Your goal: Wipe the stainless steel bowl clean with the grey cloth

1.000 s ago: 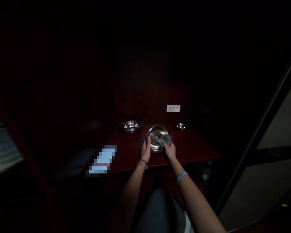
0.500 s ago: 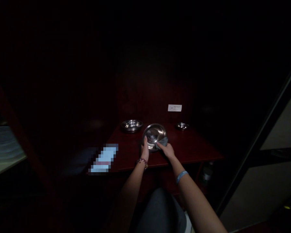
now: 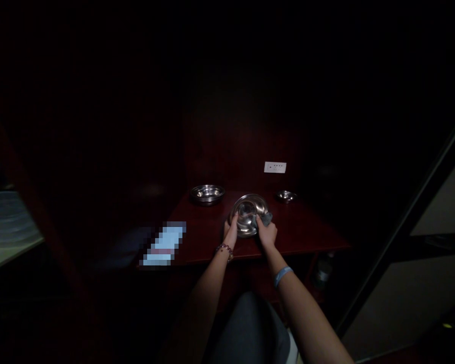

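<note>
A shiny steel bowl (image 3: 246, 208) is tilted toward me above the dark red tabletop (image 3: 205, 237). My left hand (image 3: 231, 232) grips its left side, thumb on the inside and fingers behind, mostly hidden. In my right hand (image 3: 267, 233) is a bunched grey cloth (image 3: 265, 219), pressed against the bowl's right inner side. Behind and to the left stand steel bowls (image 3: 207, 193) that look nested. A smaller steel bowl (image 3: 286, 196) sits at the back right.
A pixelated bright patch (image 3: 163, 245) lies at the table's left edge. On the back wall is a white socket plate (image 3: 275, 167). Stacked clear containers (image 3: 9, 217) stand on a shelf at far left. Below the table at right is a bottle (image 3: 323, 273).
The bowl has shifted slightly right and turned in my hands. My right hand with the cloth has moved a little to the right, its fingers now more curled.
</note>
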`<state>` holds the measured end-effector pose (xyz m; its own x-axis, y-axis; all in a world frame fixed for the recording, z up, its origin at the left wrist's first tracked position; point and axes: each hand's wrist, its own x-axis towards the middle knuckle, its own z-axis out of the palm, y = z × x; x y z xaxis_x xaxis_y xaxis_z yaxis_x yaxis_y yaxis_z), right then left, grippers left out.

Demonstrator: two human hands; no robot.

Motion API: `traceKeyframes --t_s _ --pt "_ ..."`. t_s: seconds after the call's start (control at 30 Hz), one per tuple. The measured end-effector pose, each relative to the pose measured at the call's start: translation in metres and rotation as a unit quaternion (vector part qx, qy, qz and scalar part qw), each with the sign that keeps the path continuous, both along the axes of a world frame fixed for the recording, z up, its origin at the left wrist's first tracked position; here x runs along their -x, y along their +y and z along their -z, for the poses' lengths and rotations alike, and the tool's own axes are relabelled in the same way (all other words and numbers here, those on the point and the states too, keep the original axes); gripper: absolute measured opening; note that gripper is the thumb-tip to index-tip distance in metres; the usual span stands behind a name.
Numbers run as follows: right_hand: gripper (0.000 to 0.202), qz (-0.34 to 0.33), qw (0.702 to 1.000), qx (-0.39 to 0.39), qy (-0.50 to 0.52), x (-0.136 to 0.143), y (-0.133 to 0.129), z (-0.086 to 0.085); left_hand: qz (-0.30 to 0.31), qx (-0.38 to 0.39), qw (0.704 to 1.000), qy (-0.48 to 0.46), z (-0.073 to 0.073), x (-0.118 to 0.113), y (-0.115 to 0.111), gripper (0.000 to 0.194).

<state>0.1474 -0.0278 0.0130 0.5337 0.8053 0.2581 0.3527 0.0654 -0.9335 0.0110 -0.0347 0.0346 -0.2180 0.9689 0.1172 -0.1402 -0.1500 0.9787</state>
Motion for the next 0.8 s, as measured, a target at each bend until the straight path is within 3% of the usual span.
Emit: traceKeyframes --t_s 0.3,0.5,0.67,0.8 --pt "0.048 0.006 0.999 -0.025 0.028 0.0 -0.003 -0.001 0.031 -0.016 0.999 -0.012 0.004 -0.001 -0.002 0.048" --pt "0.052 0.023 0.998 -0.036 0.049 -0.002 -0.003 -0.001 0.1 -0.093 0.991 -0.012 0.007 -0.006 -0.001 0.044" --pt "0.056 0.035 0.996 -0.048 0.071 -0.005 -0.001 0.003 0.162 -0.142 0.972 0.098 0.015 -0.009 0.0 0.05" --pt "0.058 0.014 0.996 -0.049 0.073 -0.005 0.002 0.005 0.13 -0.106 0.966 0.198 0.024 -0.007 0.002 0.036"
